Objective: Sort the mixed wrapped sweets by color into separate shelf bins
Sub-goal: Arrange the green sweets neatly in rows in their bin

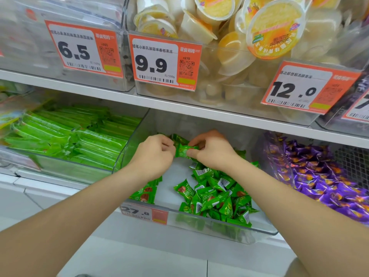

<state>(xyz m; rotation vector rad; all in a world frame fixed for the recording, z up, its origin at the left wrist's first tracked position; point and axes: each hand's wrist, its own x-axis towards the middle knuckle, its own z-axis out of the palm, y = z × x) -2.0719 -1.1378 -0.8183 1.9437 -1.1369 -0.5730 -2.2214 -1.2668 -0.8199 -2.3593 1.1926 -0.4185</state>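
Nearest, a heap of green wrapped sweets (215,194) is lying in the clear middle bin (199,217), with no other colour showing among them. Sorting here is looking nearly done. Farther in, the left hand (153,154) and right hand (211,150) are each pinching an end of one green sweet (184,151) — glossy, crinkled — above the bin's floor. To the right, purple sweets (329,176) are filling their own bin.

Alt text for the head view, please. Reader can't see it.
Left hand and right hand pinch one green wrapped sweet above a clear bin holding a pile of green sweets. Purple sweets fill the bin on the right, green stick packs the bin on the left; jelly cups and orange price tags sit on the shelf above.
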